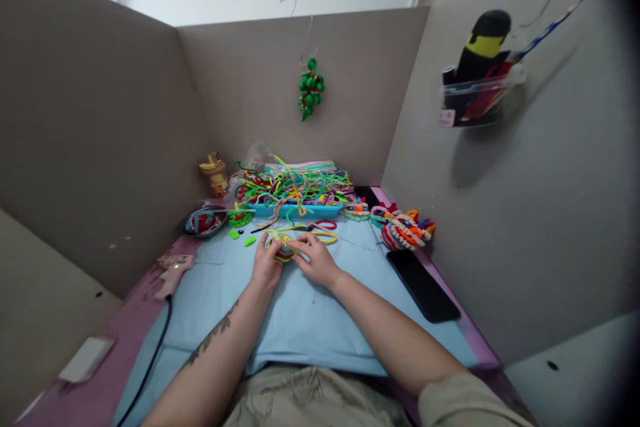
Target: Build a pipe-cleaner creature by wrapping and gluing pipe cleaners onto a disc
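A small striped piece of bent fuzzy pipe cleaners (283, 253), in yellow, red and green, is held between my two hands above the blue cloth. My left hand (265, 263) grips its left side, thumb on top. At the right, the fingers of my right hand (317, 260) pinch the piece near its upper edge. Just beyond lie scissors with red handles (326, 224) and a yellow pipe-cleaner strand (327, 238). Bright green flat bits (250, 241) rest to the left of my left hand.
Behind is a blue tray (320, 211) heaped with pipe cleaners (295, 183). A glue gun (175, 275) with its cord lies left, below a bowl (221, 232). Right are fuzzy striped figures (405, 232) and a black phone (423, 287). Grey partitions (320, 140) enclose the table.
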Tool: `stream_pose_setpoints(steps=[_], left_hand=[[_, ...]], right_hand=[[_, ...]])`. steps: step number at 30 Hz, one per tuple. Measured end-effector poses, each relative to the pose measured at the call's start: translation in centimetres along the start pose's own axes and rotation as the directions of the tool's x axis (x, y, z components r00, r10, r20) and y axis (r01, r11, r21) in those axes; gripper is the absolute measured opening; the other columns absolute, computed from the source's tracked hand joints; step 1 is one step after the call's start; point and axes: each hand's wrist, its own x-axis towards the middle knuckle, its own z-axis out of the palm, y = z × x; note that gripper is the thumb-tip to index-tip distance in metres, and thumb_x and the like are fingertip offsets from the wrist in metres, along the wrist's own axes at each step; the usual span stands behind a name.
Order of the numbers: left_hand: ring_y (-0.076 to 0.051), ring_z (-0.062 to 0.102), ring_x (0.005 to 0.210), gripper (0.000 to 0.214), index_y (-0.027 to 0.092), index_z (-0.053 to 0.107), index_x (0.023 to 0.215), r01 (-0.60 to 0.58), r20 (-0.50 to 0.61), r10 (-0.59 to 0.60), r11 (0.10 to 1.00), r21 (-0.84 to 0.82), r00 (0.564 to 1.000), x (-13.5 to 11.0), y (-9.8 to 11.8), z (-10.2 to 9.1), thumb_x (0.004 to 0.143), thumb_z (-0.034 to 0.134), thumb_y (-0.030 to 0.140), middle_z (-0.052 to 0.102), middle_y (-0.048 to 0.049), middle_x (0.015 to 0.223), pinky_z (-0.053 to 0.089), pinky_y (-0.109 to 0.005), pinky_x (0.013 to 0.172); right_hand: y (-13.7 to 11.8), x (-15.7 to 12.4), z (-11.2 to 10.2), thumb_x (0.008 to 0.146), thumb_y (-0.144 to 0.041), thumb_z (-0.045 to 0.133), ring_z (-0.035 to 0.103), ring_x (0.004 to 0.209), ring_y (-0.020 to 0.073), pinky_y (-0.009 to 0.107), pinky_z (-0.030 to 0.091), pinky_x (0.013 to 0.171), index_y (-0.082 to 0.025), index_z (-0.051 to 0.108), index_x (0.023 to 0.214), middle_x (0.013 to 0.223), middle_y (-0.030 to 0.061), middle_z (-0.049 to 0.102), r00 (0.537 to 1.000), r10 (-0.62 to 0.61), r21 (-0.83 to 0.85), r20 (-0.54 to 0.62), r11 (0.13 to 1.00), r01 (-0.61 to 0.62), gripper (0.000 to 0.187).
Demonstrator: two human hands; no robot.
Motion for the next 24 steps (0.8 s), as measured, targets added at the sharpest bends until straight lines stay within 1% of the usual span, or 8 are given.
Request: stream_pose_setpoints(steps=[4, 13, 18, 24], left_hand=[[-0.017, 0.065, 0.069, 0.065, 0.021, 0.036, 0.118, -0.004, 0.06, 0.003, 1.0, 0.004, 0.998, -0.1, -0.12, -0.13, 0.063, 0.068, 0.008, 0.065, -0.0047, 0.083, 0.051, -0.028, 0.063], [-0.015, 0.064, 0.071, 0.067, 0.022, 0.039, 0.115, 0.015, 0.109, -0.013, 1.0, -0.026, 0.994, -0.34, 0.17, -0.09, 0.058, 0.071, 0.006, 0.064, -0.0023, 0.085, 0.051, -0.027, 0.065], [-0.017, 0.064, 0.074, 0.065, 0.022, 0.041, 0.113, 0.038, 0.111, -0.034, 0.999, -0.035, 0.993, -0.48, 0.32, -0.08, 0.058, 0.071, 0.006, 0.063, -0.0033, 0.087, 0.05, -0.028, 0.068], [-0.017, 0.064, 0.073, 0.053, 0.021, 0.044, 0.111, 0.07, 0.079, -0.066, 0.996, -0.056, 0.995, -0.42, 0.42, -0.09, 0.064, 0.065, 0.009, 0.064, -0.0046, 0.088, 0.05, -0.028, 0.065]], right_hand=[[-0.32, 0.05, 0.03, 0.08, -0.017, 0.056, 0.049, 0.096, 0.0197, 0.038, 0.045, 0.085, -0.028, 0.053, 0.123, 0.103, 0.0067, 0.051, 0.999, -0.003, -0.014, 0.042, 1.0, 0.004, 0.045], [-0.56, 0.12, -0.13, 0.079, -0.016, 0.056, 0.048, 0.097, 0.0192, 0.037, 0.045, 0.087, -0.027, 0.055, 0.12, 0.103, 0.0065, 0.051, 0.999, 0.021, -0.026, 0.028, 0.999, -0.02, 0.043], [-0.77, 0.25, -0.29, 0.079, -0.016, 0.056, 0.048, 0.097, 0.0195, 0.037, 0.045, 0.086, -0.026, 0.057, 0.117, 0.102, 0.0065, 0.051, 0.999, 0.03, -0.038, 0.031, 0.999, -0.029, 0.039], [-0.58, 0.2, -0.16, 0.078, -0.016, 0.056, 0.048, 0.096, 0.0202, 0.038, 0.045, 0.085, -0.027, 0.057, 0.116, 0.102, 0.0067, 0.05, 0.999, 0.026, -0.032, 0.02, 0.999, -0.026, 0.04]])
